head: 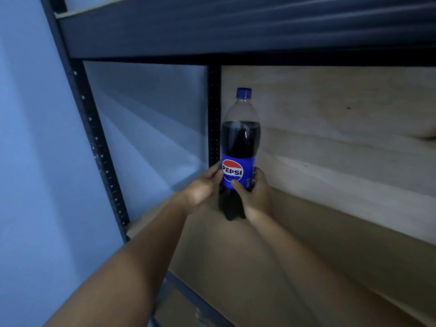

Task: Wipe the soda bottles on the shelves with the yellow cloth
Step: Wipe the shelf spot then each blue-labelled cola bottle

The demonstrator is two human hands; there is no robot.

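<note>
Both hands, left hand [200, 188] and right hand [256, 193], grip 1 cola-filled Pepsi bottle [240, 142] upright.

From my feed, a pale blue wall [35, 138] fills the left side, dimly lit with a cool cast. A dark metal upright [94, 138] with a row of small holes slants down across it, and a second perforated post [214, 114] stands farther back. A dark beam [236, 31] crosses overhead, under the shelf above. Behind the bay I see a light wooden back panel [342, 126] with visible grain. The shelf board [306, 256] below is tan and shadowed.
</note>
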